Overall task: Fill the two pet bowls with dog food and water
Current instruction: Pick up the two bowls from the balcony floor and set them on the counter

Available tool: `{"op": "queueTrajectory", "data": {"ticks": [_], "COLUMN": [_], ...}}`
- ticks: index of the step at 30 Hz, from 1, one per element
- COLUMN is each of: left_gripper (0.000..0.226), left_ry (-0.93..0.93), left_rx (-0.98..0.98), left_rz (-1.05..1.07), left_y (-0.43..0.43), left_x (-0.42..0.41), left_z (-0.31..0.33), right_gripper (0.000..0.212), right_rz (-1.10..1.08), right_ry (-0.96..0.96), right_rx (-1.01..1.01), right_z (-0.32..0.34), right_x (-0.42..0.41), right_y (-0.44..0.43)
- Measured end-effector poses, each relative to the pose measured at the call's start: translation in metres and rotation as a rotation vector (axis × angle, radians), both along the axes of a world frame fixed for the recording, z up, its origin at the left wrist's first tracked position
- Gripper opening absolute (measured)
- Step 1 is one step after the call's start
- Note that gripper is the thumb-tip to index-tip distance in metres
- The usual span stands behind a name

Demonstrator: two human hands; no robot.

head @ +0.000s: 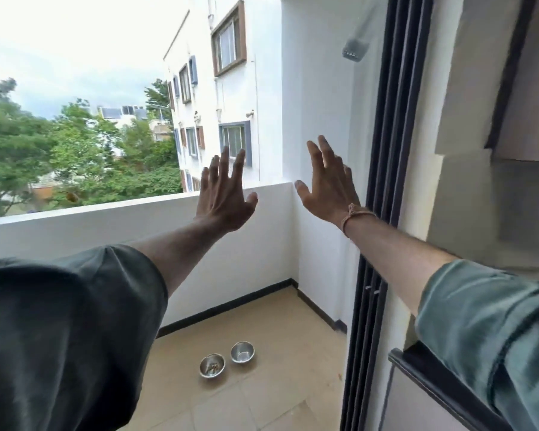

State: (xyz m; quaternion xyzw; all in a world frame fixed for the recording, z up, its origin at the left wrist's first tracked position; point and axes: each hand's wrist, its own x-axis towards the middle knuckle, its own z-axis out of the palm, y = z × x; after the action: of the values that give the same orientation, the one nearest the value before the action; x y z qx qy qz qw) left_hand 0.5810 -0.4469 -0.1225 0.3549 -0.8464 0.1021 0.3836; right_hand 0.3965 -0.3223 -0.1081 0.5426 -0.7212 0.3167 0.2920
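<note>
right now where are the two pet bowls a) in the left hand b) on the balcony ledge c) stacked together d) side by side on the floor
d: the nearer bowl and farther bowl sit side by side on the floor tiles; left hand and right hand are empty.

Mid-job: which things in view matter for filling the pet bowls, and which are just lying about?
Job: nearer bowl, brown bits inside; farther bowl, contents unclear; left hand and right hand, both open and empty.
Not the job: balcony wall; sliding door frame; wrist thread; neighbouring building.
</note>
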Motion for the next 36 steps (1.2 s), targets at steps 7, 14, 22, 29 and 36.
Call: {"op": "queueTrajectory", "data": {"ticks": [7, 14, 22, 29, 36], "left_gripper": [0.096, 0.092, 0.092, 0.092, 0.09], "left_ry": [-0.066, -0.113, -0.192, -0.229, -0.3], "left_rx": [0.111, 0.239, 0.364, 0.46, 0.543], "left_rz": [0.159, 0.299, 0.355, 0.354, 0.294], "left_y": [-0.098, -0.194, -0.295, -0.417, -0.563], "left_x": [0.025, 0.015, -0.008, -0.028, -0.052], "left_z": [-0.04, -0.074, -0.132, -0.187, -0.241], "right_gripper": [0.077, 0.077, 0.074, 0.072, 0.071], "right_rz": [0.111, 0.232, 0.272, 0.269, 0.212], "right_ry": [-0.016, -0.077, -0.107, -0.117, -0.197], "right_rx": [0.052, 0.142, 0.305, 0.422, 0.523], "right_z": [-0.034, -0.068, -0.132, -0.197, -0.258], "right_x": [-0.002, -0.028, -0.055, -0.073, -0.088], "right_y": [-0.123, -0.247, -0.371, -0.488, -0.624]}}
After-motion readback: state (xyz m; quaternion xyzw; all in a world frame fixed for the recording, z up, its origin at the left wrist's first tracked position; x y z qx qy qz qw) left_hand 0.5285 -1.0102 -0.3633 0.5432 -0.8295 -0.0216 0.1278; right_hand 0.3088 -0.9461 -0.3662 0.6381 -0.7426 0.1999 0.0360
